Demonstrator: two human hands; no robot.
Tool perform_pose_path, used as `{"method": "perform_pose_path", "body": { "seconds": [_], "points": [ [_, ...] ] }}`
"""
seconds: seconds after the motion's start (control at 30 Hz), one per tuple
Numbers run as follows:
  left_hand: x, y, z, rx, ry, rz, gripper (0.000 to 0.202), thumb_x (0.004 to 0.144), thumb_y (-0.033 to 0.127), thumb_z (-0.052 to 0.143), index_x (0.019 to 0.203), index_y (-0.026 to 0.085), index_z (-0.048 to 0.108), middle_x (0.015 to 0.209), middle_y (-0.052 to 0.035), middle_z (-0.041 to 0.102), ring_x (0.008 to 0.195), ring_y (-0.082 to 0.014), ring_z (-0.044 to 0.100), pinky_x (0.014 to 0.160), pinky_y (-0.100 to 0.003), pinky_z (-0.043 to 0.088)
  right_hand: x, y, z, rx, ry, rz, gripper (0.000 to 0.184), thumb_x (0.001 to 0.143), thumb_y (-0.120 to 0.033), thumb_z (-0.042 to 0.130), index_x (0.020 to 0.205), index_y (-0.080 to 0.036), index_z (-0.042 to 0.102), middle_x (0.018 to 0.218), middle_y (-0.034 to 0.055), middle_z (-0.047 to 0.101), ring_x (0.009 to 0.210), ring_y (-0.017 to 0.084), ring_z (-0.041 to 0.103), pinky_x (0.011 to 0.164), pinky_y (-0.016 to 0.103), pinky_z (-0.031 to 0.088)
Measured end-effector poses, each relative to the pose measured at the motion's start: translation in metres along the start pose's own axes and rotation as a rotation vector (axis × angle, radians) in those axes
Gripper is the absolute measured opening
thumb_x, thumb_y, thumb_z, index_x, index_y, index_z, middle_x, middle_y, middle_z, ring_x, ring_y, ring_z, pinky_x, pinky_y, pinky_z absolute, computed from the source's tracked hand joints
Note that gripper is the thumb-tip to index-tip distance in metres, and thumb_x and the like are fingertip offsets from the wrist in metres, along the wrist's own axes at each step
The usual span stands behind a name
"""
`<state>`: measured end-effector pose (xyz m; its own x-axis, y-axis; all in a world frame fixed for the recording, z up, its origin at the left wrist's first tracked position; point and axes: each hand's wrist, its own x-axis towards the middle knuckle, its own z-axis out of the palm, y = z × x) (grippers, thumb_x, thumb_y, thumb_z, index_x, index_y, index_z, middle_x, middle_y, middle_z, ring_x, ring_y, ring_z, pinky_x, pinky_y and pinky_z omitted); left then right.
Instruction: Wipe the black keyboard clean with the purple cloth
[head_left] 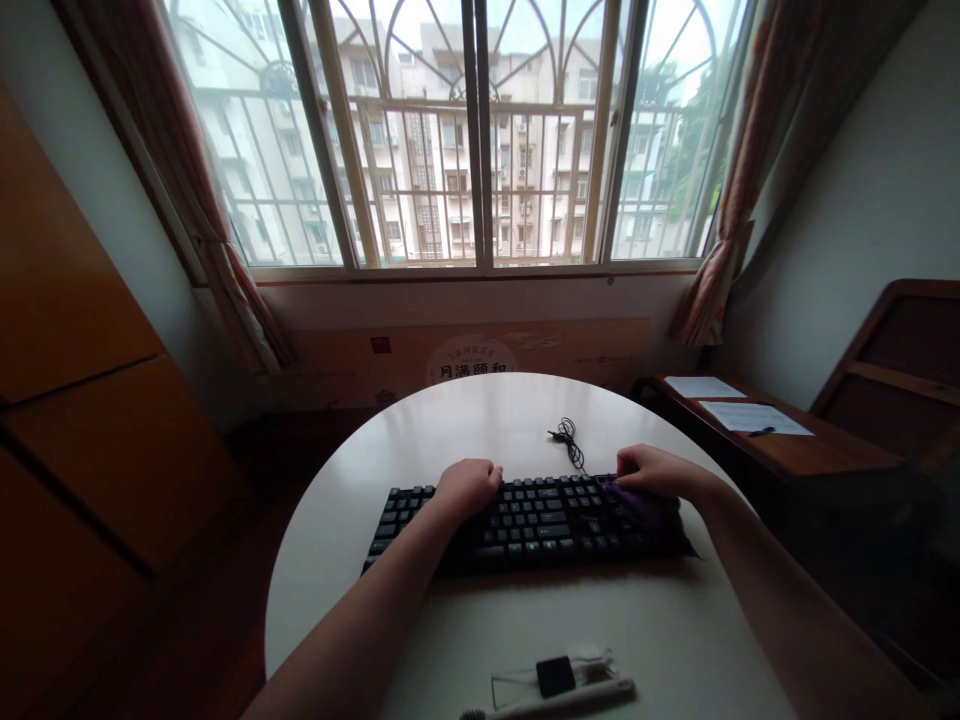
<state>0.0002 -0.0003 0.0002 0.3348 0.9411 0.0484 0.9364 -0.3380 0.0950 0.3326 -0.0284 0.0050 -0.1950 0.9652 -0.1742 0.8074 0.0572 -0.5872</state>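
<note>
A black keyboard point(547, 515) lies across the white round table. My left hand point(469, 487) is closed at its far edge, left of the middle, with the fingers curled down over that edge and partly hidden. At the right end, my right hand point(652, 470) grips a bunched purple cloth point(646, 508) that rests on the number keys. The keyboard's black cable point(568, 440) sits loosely coiled just behind it. Closer to me lie a wire keycap puller with a black grip point(555, 677) and a white-handled brush point(570, 698).
The round table point(322, 590) has a curved edge on all visible sides. To its right stands a brown wooden surface with papers point(754, 417) and a pen point(762, 431). A large cardboard box point(600, 350) leans below the window, and a wooden cabinet point(82, 430) is at left.
</note>
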Motion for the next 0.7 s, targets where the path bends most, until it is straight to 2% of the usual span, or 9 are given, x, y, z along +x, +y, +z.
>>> {"method": "perform_pose_path", "body": {
  "seconds": [0.47, 0.7],
  "points": [
    [0.0, -0.001, 0.0, 0.004, -0.001, 0.001, 0.047, 0.089, 0.044, 0.027, 0.088, 0.021, 0.068, 0.095, -0.0093, 0.069, 0.088, -0.025, 0.061, 0.073, -0.034, 0.045, -0.006, 0.017, -0.012, 0.048, -0.031, 0.058, 0.02, 0.067, -0.031, 0.063, 0.078, -0.014, 0.064, 0.076, 0.0054, 0.066, 0.063, 0.014, 0.058, 0.049, 0.019, 0.041],
    [0.0, -0.002, 0.001, 0.007, 0.013, 0.014, 0.047, 0.089, 0.044, 0.027, 0.085, 0.022, 0.067, 0.092, -0.0085, 0.069, 0.086, -0.0245, 0.061, 0.07, -0.033, 0.045, -0.011, 0.027, -0.019, 0.069, 0.005, 0.108, 0.022, 0.065, -0.034, 0.066, 0.075, -0.015, 0.062, 0.074, 0.0043, 0.066, 0.064, 0.014, 0.058, 0.053, 0.019, 0.042]
  ]
}}
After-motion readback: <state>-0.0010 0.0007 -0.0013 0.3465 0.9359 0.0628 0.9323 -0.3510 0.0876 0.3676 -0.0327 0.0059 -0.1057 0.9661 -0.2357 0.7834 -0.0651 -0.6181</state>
